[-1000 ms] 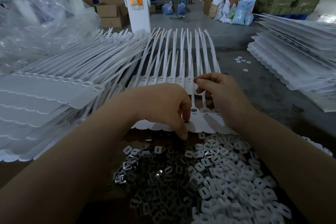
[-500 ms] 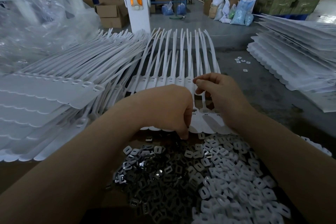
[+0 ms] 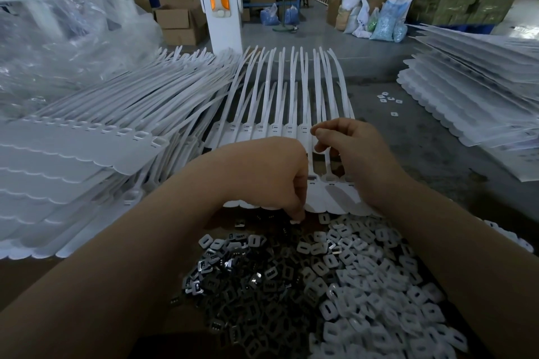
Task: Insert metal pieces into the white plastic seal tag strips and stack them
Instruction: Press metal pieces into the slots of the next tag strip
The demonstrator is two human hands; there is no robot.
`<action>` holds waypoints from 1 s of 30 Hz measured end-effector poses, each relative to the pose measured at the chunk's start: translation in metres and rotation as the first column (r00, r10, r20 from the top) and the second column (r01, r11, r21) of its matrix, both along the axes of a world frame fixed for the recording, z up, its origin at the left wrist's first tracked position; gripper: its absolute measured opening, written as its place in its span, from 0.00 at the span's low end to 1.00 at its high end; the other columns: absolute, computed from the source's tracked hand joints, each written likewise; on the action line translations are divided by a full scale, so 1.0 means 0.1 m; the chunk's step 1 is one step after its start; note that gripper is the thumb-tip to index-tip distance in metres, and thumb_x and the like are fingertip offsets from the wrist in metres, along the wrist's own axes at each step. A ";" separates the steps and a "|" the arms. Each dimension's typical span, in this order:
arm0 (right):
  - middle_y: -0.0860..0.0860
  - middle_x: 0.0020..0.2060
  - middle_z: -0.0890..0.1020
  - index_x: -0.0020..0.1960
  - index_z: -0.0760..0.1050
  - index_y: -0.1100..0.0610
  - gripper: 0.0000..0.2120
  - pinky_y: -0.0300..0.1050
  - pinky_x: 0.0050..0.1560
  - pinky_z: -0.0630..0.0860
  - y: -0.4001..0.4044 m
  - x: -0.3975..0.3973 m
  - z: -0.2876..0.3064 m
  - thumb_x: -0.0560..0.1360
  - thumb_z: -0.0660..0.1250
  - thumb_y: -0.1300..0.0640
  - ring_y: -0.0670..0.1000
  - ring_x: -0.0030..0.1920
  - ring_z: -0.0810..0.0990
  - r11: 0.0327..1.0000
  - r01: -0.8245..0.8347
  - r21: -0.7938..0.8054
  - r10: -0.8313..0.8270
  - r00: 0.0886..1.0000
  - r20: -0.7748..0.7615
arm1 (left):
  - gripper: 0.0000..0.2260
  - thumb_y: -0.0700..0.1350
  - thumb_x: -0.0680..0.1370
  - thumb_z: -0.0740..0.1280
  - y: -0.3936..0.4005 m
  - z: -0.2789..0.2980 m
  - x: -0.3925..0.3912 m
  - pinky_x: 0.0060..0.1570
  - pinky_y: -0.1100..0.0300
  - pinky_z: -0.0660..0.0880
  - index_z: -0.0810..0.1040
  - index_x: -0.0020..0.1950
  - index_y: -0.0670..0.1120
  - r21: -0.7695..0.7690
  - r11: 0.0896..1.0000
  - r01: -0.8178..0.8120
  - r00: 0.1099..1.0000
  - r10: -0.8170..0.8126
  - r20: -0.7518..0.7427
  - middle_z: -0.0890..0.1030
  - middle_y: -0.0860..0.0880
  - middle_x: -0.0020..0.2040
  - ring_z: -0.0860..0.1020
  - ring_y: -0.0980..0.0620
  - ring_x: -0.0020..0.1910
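- Since a second ago, left hand (image 3: 271, 175) has dipped its curled fingers to the near edge of the seal strip sheet (image 3: 291, 137); what its grip holds I cannot tell.
- Right hand (image 3: 358, 154) stays curled on the sheet's right side, its grip pinching one strip.
- Metal pieces (image 3: 250, 285) and white clips (image 3: 379, 285) lie heaped just below on the desk (image 3: 437, 154).

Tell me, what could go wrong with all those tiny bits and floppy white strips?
The left hand reaches its fingertips down at the edge of a loose heap of small dark metal clips; a nudge might scatter them. The metal clips mix with small white plastic squares, so the wrong piece could be picked. The right hand hovers over the sheet of white plastic seal tag strips; bumping could shift it.
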State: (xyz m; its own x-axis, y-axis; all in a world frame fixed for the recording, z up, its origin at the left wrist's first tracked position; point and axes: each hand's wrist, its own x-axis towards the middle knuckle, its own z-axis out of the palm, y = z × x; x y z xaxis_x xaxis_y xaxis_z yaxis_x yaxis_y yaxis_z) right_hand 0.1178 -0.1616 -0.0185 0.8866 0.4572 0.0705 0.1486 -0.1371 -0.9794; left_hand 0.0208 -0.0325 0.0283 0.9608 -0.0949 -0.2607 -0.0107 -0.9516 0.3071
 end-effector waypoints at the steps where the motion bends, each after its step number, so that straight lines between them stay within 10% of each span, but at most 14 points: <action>1: 0.47 0.34 0.82 0.49 0.81 0.53 0.05 0.48 0.35 0.75 0.00 0.00 0.00 0.78 0.66 0.56 0.50 0.35 0.76 1.000 0.003 -0.002 -0.003 1.000 0.001 | 0.05 0.52 0.71 0.76 0.01 0.01 0.00 0.34 0.70 0.72 0.84 0.38 0.53 -0.028 1.000 -0.004 1.000 0.004 -0.014 0.82 0.58 0.36 0.78 0.66 0.37; 13: 0.45 0.33 0.81 0.47 0.82 0.56 0.04 0.27 0.28 0.69 -0.03 -0.04 0.03 0.77 0.68 0.58 0.37 0.30 0.77 0.999 -0.040 0.035 0.035 0.992 0.118 | 0.01 0.42 0.75 0.72 0.25 0.06 0.02 0.36 0.70 0.77 0.83 0.44 0.46 -0.621 0.721 -0.308 0.928 0.373 -0.028 0.86 0.51 0.39 0.83 0.60 0.37; 30: 0.49 0.33 0.82 0.44 0.82 0.60 0.07 0.29 0.30 0.70 -0.07 -0.13 0.12 0.78 0.67 0.60 0.37 0.29 0.75 0.977 -0.213 0.016 0.208 0.966 0.156 | 0.09 0.42 0.73 0.72 0.31 0.03 0.05 0.42 0.63 0.81 0.80 0.52 0.42 -0.797 0.542 -0.267 0.911 0.411 -0.026 0.86 0.46 0.44 0.85 0.52 0.42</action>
State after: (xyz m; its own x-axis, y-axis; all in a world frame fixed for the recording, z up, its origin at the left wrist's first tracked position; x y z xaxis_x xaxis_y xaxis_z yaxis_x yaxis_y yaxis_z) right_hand 0.1044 -0.1687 -0.0068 0.7480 0.6278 0.2153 0.3185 -0.0549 -0.9463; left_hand 0.0260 -0.0012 0.0311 0.9826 0.1520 -0.1066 0.1480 -0.2947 0.9441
